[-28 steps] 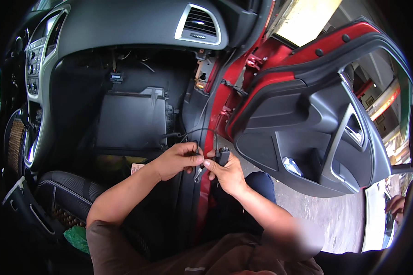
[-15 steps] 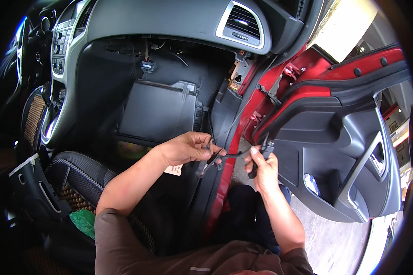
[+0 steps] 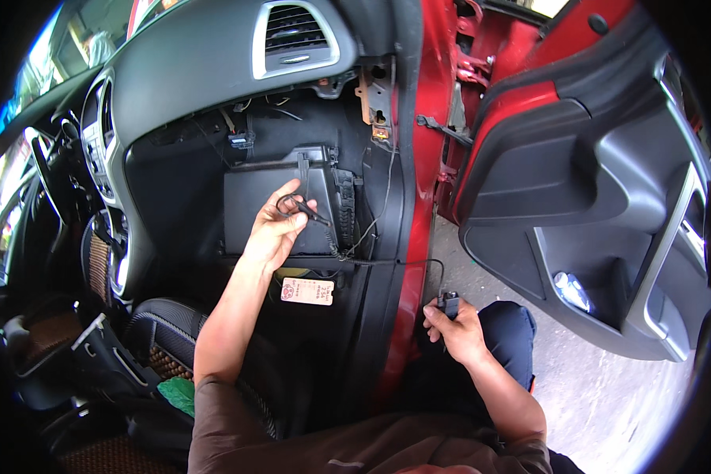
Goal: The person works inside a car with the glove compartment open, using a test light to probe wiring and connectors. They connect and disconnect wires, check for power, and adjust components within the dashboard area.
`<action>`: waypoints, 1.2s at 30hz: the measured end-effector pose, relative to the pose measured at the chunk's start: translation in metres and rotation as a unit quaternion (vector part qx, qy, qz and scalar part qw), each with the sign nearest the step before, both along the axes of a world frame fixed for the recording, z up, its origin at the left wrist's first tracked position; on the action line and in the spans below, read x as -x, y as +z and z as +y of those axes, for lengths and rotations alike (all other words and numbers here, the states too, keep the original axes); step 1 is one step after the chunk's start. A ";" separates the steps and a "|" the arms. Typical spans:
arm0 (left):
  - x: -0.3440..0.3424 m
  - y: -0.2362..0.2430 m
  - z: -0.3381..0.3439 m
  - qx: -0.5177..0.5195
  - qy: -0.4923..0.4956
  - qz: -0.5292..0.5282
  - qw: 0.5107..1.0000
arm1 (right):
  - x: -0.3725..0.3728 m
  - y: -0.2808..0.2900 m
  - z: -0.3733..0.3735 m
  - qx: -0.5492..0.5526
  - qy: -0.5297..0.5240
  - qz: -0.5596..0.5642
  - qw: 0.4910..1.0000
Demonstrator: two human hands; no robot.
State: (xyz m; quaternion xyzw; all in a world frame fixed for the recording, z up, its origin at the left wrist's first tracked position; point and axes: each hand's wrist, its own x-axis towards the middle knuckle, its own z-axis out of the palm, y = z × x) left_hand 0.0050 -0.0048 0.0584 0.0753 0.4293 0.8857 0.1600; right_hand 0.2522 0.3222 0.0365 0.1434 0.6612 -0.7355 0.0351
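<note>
Wider apart now: left hand (image 3: 275,231) swung in before the black box (image 3: 245,201), right hand (image 3: 458,328) out beyond the red sill (image 3: 408,304). I'd leave slack between them, no hard tugging. Counting down: one open door (image 3: 537,162), one box, two hands, one dark cable (image 3: 379,261) crossing the sill, one looped lead (image 3: 306,209) pinched in the left, one black plug (image 3: 449,304) gripped in the right.

A thin, flexible black cable (image 3: 379,261) runs slack and nearly level, its right end bending down to a small, black, rectangular plastic box (image 3: 450,305), held upright. At left, a thin black wire loop (image 3: 280,203) is held raised.
</note>
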 end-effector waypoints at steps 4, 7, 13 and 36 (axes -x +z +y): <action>0.040 0.001 0.046 0.019 0.155 0.037 0.987 | 0.001 -0.005 -0.006 -0.023 0.063 -0.018 0.998; 0.087 0.008 0.095 0.012 0.241 0.086 0.967 | 0.005 -0.002 -0.013 -0.030 0.082 -0.011 0.996; 0.132 0.015 0.151 -0.056 0.354 0.073 0.931 | 0.000 0.005 -0.011 -0.047 0.060 0.004 0.997; 0.101 0.003 0.224 0.161 0.540 0.216 0.798 | -0.003 -0.004 -0.036 -0.073 0.060 -0.019 0.995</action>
